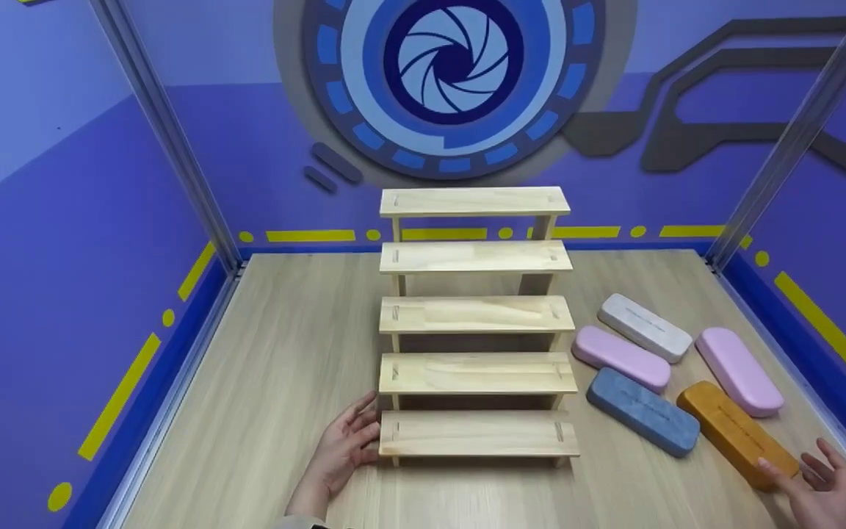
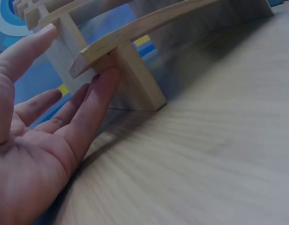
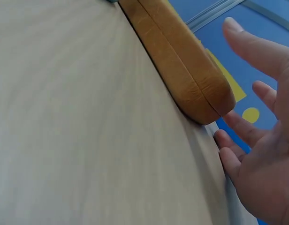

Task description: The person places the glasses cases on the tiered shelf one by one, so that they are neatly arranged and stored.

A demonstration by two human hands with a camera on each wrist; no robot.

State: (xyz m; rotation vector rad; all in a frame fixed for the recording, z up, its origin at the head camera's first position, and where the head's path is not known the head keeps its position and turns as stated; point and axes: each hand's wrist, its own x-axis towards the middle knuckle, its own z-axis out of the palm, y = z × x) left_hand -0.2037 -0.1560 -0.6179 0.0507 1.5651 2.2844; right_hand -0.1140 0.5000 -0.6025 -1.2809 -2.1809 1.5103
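Observation:
A stepped wooden display rack (image 1: 476,375) with several pale shelves stands upright in the middle of the table. My left hand (image 1: 346,448) is at its lower left side, and in the left wrist view the extended fingertips meet the leg (image 2: 135,79) under the lowest shelf (image 2: 149,28). An orange glasses case (image 1: 735,433) lies closed at the front right. Beside its near end, my right hand (image 1: 823,481) has its thumb and fingers spread. In the right wrist view the fingers lie right at the end of the orange case (image 3: 182,61), with the thumb raised away from it.
Next to the orange case lie a blue-grey glasses case (image 1: 643,411), two pink ones, one on the left (image 1: 621,358) and one on the right (image 1: 739,371), and a white case (image 1: 645,328). Printed purple walls (image 1: 232,147) with metal corner posts (image 1: 166,132) surround the table (image 1: 261,353).

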